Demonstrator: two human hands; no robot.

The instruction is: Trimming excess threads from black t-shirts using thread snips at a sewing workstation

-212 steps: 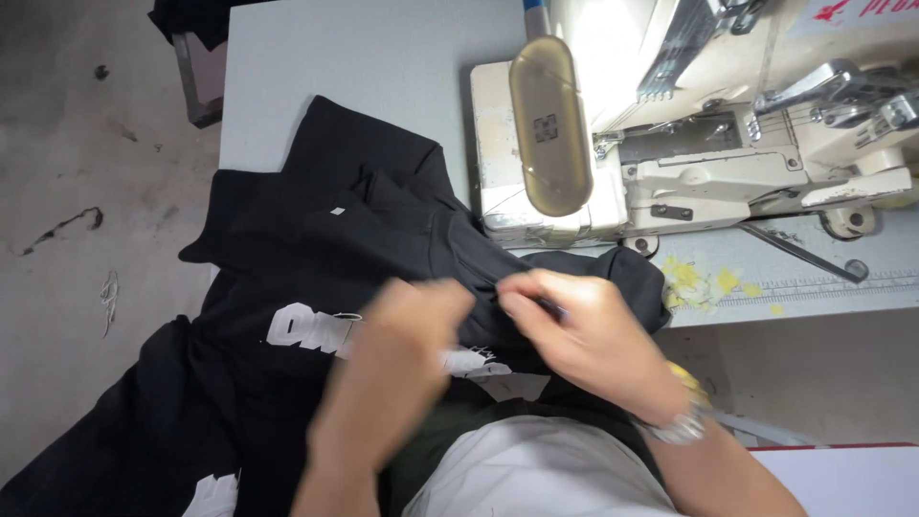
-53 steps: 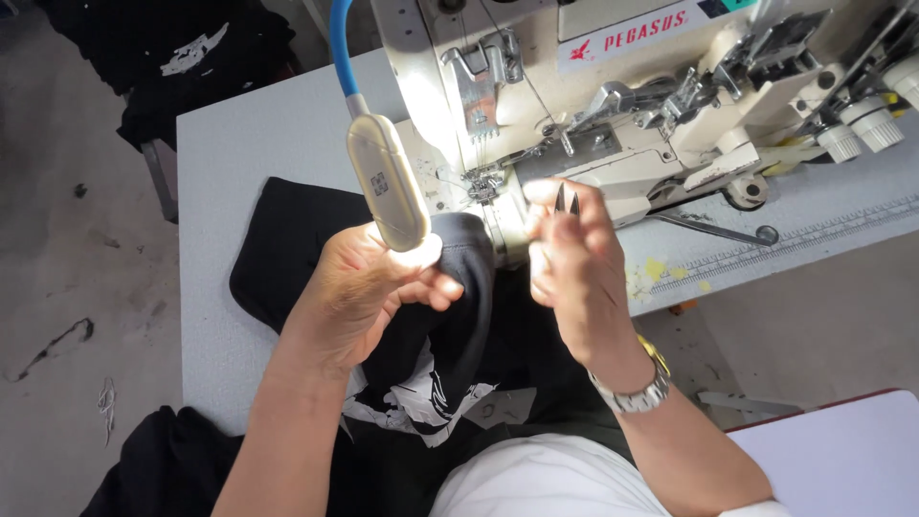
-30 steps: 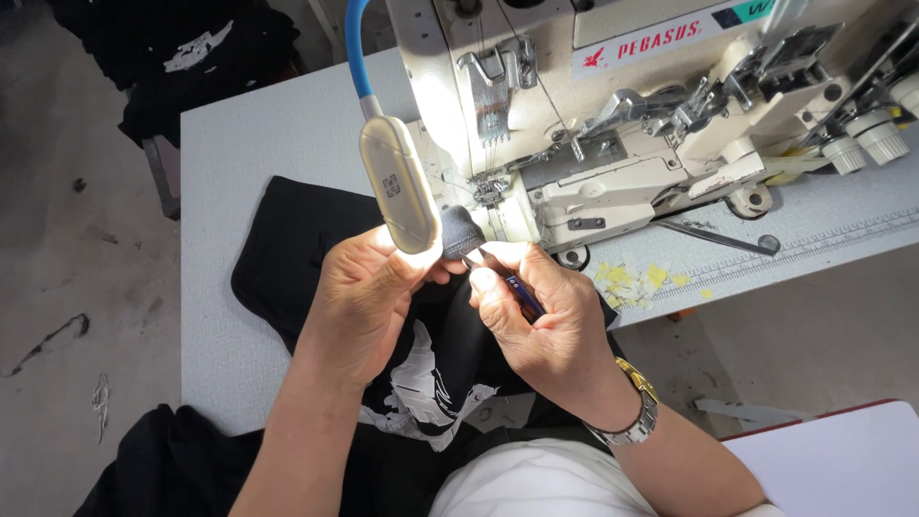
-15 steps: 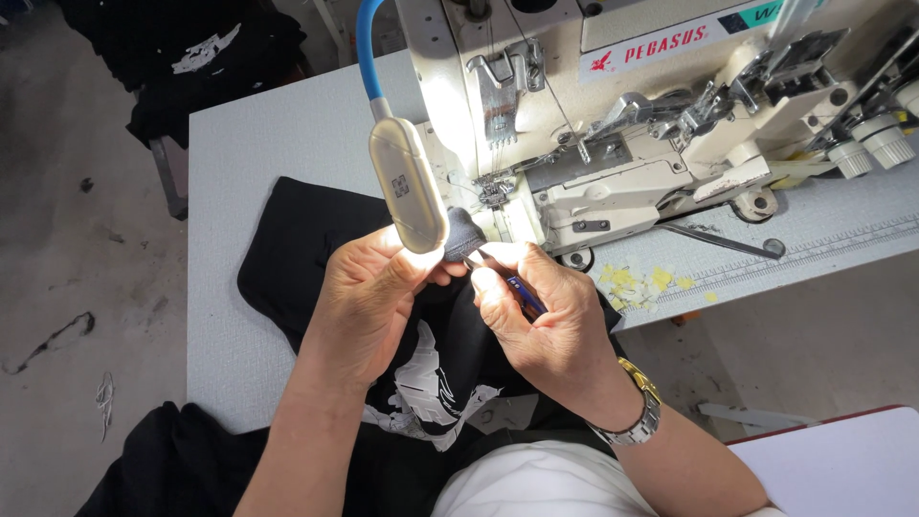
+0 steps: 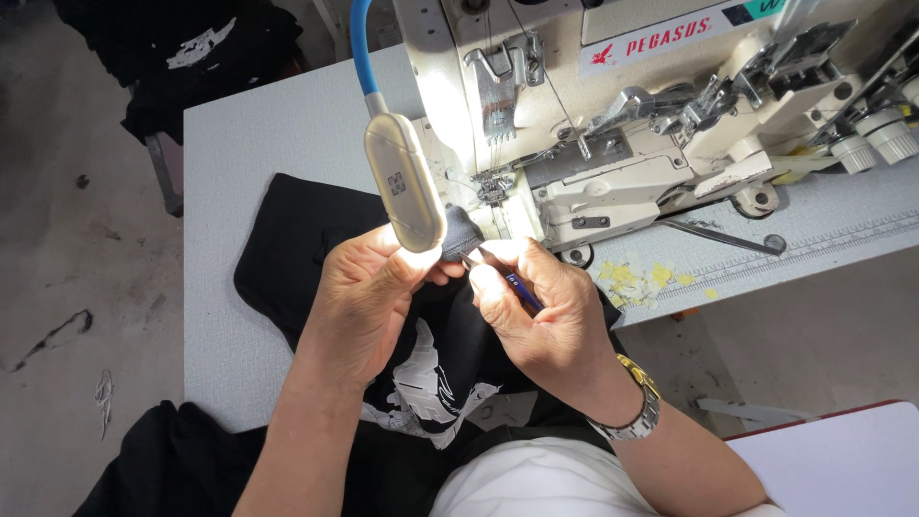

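A black garment (image 5: 297,249) with a white print lies on the grey table in front of a white industrial sewing machine (image 5: 593,124). My left hand (image 5: 369,297) pinches a bunched edge of the black fabric (image 5: 461,233) and holds it up under the lamp. My right hand (image 5: 546,316) grips a small blue-handled thread snipper (image 5: 517,287), its tip touching that fabric edge, just in front of the machine's needle area (image 5: 493,182). A metal watch sits on my right wrist.
A lamp head (image 5: 402,182) on a blue flexible neck hangs over my left hand. The grey table (image 5: 258,134) runs left and back. Yellow scraps (image 5: 637,282) lie by the machine base. More black garments (image 5: 191,48) are piled beyond the table's far-left corner.
Earlier the garment lay flat with both hands on it. My hands have since raised the fabric edge to the machine, and the right hand has brought the snipper to it; little movement in the last half second.
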